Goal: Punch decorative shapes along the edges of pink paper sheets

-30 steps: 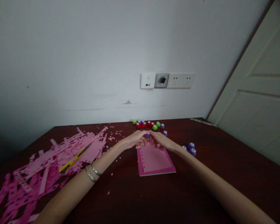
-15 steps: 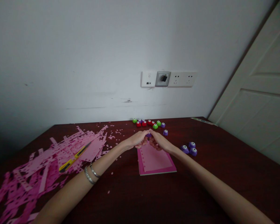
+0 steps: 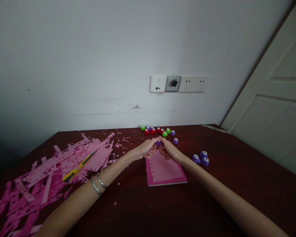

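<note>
Both hands meet around a small purple craft punch [image 3: 158,143] at the far end of a pink paper sheet [image 3: 166,168]. My left hand [image 3: 147,148] wraps it from the left and my right hand [image 3: 169,149] from the right, thumbs together on top. The sheet has a row of small punched holes down its left side. Beneath it lies a darker pink stack or pad [image 3: 170,181]. The paper's far edge, at the punch, is hidden by my fingers.
At left spreads a heap of pink paper scraps [image 3: 49,168] with a yellow box cutter [image 3: 79,166] on top. Several red, green and purple punches [image 3: 153,131] line the wall side. Three purple punches [image 3: 204,161] stand right. A ruler-like strip [image 3: 217,128] lies at the back right.
Both hands stay on the punch, their fingers shifted slightly. The whole view has moved a few pixels; the paper and the other punches lie as before.
</note>
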Motion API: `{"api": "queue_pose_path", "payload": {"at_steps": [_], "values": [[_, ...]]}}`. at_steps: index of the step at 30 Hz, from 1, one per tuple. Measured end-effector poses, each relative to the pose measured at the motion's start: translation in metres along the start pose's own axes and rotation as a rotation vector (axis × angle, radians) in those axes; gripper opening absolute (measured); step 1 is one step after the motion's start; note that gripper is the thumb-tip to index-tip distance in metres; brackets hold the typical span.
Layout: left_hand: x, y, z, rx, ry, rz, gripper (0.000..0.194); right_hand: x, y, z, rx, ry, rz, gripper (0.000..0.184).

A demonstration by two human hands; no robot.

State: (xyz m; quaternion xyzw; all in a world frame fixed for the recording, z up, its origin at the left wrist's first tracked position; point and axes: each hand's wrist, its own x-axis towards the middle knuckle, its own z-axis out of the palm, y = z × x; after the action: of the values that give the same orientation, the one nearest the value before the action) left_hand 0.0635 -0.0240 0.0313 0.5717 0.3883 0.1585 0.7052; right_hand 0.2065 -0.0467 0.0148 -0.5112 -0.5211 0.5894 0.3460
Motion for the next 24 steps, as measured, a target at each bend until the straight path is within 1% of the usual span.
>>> {"api": "queue_pose_path", "payload": {"at_steps": [4, 8, 13, 16, 18, 22, 24], "values": [[-0.001, 0.001, -0.004, 0.001, -0.053, 0.003, 0.054, 0.000, -0.002, -0.004, 0.015, -0.045, 0.048, 0.053], [-0.002, 0.001, -0.006, -0.016, -0.100, -0.014, 0.054, -0.002, -0.004, -0.005, 0.023, -0.050, 0.060, 0.051], [0.000, 0.000, -0.008, -0.030, -0.082, -0.036, 0.050, -0.003, -0.003, -0.004, -0.010, -0.044, 0.090, 0.051], [0.002, -0.001, -0.008, -0.035, -0.086, -0.061, 0.046, -0.004, -0.003, -0.002, 0.005, -0.047, 0.081, 0.049], [0.004, -0.004, -0.008, -0.047, -0.095, -0.059, 0.043, -0.005, -0.002, -0.001, 0.032, -0.070, 0.060, 0.046], [0.007, -0.010, -0.008, -0.049, -0.045, -0.062, 0.039, -0.007, -0.002, -0.001, 0.105, -0.112, 0.040, 0.039], [0.008, -0.011, -0.008, -0.047, -0.035, -0.058, 0.039, -0.006, -0.001, -0.001, 0.097, -0.132, 0.044, 0.038]]}}
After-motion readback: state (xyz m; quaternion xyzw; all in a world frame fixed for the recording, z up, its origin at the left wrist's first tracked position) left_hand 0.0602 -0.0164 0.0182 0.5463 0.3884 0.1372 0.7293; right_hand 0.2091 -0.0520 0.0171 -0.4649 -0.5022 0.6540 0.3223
